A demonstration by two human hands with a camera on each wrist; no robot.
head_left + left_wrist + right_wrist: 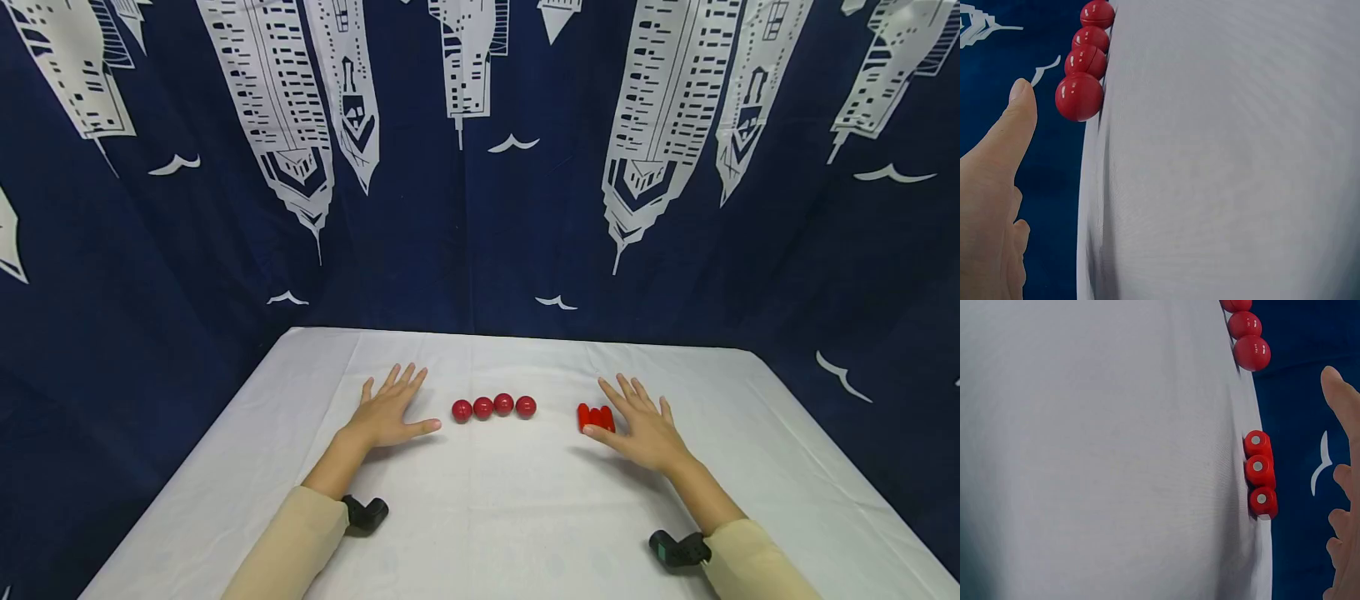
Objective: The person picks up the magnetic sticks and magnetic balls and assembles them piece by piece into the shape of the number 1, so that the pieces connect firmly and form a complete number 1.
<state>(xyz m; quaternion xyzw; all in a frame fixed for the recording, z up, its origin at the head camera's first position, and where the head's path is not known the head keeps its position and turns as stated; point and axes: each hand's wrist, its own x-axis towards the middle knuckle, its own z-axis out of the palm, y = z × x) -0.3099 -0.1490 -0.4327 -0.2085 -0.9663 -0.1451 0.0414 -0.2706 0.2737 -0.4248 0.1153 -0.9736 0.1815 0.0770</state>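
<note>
Several shiny red balls [483, 407] stand in a row in the middle of the white-covered table; the left wrist view shows the row of balls [1079, 97] end-on. Right of them lie three short red cylinders [596, 418] side by side, with pale round dots on the near ends of these cylinders [1259, 467]. My left hand [388, 417], fingers spread, hovers left of the balls and holds nothing. Spread likewise, my right hand [643, 429] is over the table just right of the cylinders, its thumb overlapping them in the head view. It holds nothing.
A white cloth [465, 517] covers the table. Behind it hangs a dark blue curtain [420, 250] with white building and bird prints. Each wrist carries a black camera, one on the left [366, 514] and one on the right [678, 550].
</note>
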